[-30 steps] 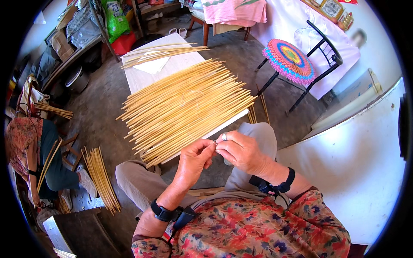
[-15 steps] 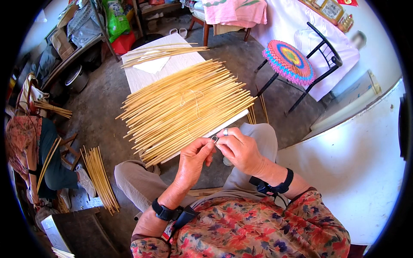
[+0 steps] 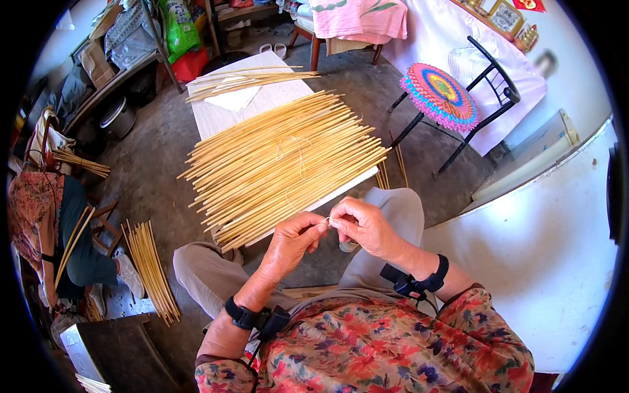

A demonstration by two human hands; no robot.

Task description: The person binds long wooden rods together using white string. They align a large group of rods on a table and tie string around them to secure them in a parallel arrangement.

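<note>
A mat of pale yellow reed-like sticks lies across a white board in front of me. A thin white string curls loosely over the sticks, and a strand of it runs down toward my fingers. Just beyond the mat's near edge, my left hand is closed in a pinch. My right hand pinches against it, fingertips nearly touching. Between the fingertips shows a small pale loop, which looks like part of the string. The exact grip is partly hidden by my fingers.
More sticks lie at the board's far end. At left, another person sits by a stick bundle on the floor. A black chair with a colourful round cushion stands at right, beyond a white surface.
My hands have shifted slightly; the right fingers have closed in over the loop, which looks smaller and less exposed now. The sticks stay where they were.
</note>
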